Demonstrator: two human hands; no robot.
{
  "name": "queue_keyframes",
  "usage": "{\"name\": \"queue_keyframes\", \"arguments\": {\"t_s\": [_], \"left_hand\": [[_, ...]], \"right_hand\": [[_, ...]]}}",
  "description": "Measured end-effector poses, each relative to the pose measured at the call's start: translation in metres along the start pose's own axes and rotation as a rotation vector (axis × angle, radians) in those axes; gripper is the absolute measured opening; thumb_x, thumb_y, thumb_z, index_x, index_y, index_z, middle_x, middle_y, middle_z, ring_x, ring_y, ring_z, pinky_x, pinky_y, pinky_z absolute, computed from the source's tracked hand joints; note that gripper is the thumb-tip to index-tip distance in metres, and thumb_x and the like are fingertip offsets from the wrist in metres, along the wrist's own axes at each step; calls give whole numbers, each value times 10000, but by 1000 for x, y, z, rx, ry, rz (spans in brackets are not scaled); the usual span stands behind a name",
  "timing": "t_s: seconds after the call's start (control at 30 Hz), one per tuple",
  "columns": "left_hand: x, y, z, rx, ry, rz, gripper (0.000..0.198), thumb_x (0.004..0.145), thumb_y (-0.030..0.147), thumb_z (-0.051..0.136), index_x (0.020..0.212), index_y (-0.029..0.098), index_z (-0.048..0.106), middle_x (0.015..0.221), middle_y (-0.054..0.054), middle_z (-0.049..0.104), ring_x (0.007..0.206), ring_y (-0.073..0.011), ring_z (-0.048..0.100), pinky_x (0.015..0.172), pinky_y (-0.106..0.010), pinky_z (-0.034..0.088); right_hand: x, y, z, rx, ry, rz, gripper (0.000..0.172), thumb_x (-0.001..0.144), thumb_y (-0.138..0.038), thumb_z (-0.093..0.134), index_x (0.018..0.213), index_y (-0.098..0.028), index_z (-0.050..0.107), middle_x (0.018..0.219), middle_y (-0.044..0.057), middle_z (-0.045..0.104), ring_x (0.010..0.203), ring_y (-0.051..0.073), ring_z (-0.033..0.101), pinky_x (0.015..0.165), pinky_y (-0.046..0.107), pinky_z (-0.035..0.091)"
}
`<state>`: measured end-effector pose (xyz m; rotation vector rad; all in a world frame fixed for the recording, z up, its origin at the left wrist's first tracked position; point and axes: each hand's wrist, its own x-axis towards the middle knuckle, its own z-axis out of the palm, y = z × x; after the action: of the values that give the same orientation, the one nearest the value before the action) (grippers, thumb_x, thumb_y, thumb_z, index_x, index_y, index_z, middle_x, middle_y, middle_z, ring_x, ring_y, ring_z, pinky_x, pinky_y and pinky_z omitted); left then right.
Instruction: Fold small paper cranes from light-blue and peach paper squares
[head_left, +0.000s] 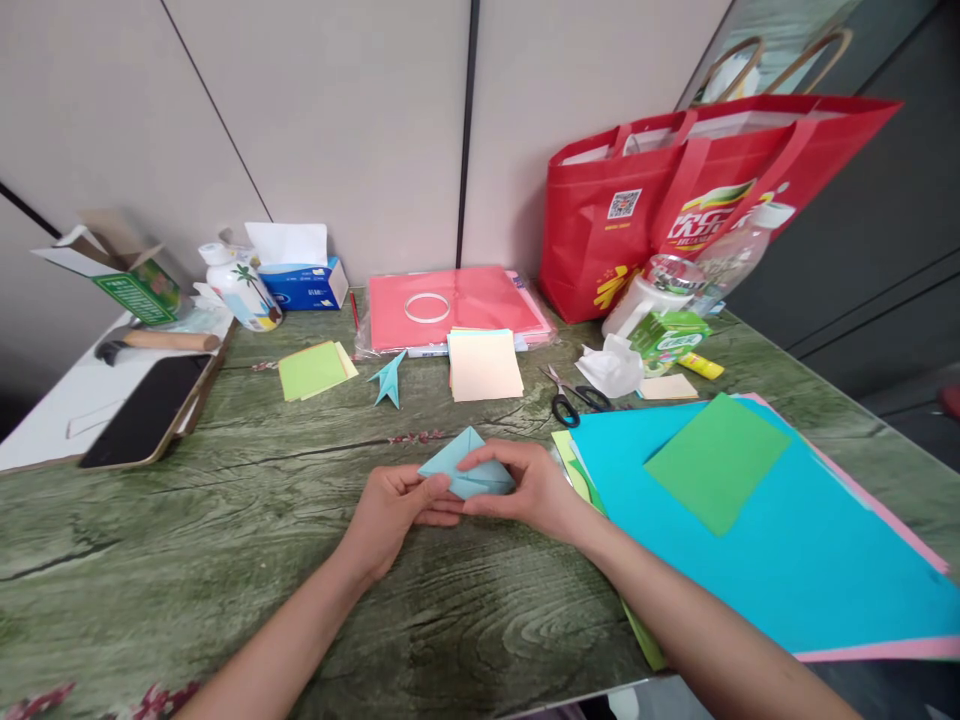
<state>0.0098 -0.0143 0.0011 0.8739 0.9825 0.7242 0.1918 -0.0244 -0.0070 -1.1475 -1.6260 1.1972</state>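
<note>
A light blue folded paper [466, 462] lies on the green wood-grain table [225, 520], pinched from both sides. My left hand [394, 510] grips its left lower edge with thumb and fingers closed. My right hand [529, 488] presses and holds its right side, fingers curled over the fold. A finished small blue folded figure [389, 378] stands further back, beside a stack of peach square papers [484, 364] and a yellow-green paper pile [315, 370].
Large cyan sheets [750, 540] with a green square [716, 460] lie at right. Scissors [574, 398], crumpled tissue [611, 365], a red bag [675, 200], a red folder with a tape ring [450, 305], a tissue box [300, 275] and a phone [146, 410] surround the work spot.
</note>
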Motion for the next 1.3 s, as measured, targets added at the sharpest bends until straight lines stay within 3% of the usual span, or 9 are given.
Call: {"name": "queue_keyframes", "arguments": {"t_s": [0.43,0.73,0.9,1.1,1.3], "left_hand": [[-2,0,-1,-17,-11,1,260,652,343,736,731,96,713,686,-103,731,645,-196,684,605,-276,558],[-2,-5,3,10,57,50,280,651,361,729,721,90,712,700,-117,733,655,-211,689,626,-286,559],[-2,-9,3,41,86,94,260,638,363,736,707,113,722,690,-76,731,643,-206,679,656,-321,565],[-1,-14,5,62,97,132,214,638,355,734,661,142,724,654,-18,723,623,-200,666,698,-359,568],[-3,-9,6,-3,98,113,240,642,353,735,710,123,730,701,-69,735,682,-227,685,709,-361,563]], "right_hand": [[0,0,1,8,17,15,285,641,-309,743,885,-184,666,793,16,642,703,151,554,591,239,393],[2,0,2,-14,20,29,198,666,-228,692,857,-192,653,776,2,630,670,137,535,569,227,374],[2,-2,9,-131,68,58,178,643,-178,658,816,-197,620,724,-21,606,636,129,503,558,218,353],[2,-9,19,-122,208,150,165,617,-256,691,729,-180,597,663,-20,576,608,129,471,529,211,327],[1,-9,15,-69,175,110,167,619,-143,619,780,-189,617,731,-14,600,653,134,515,562,216,373]]}}
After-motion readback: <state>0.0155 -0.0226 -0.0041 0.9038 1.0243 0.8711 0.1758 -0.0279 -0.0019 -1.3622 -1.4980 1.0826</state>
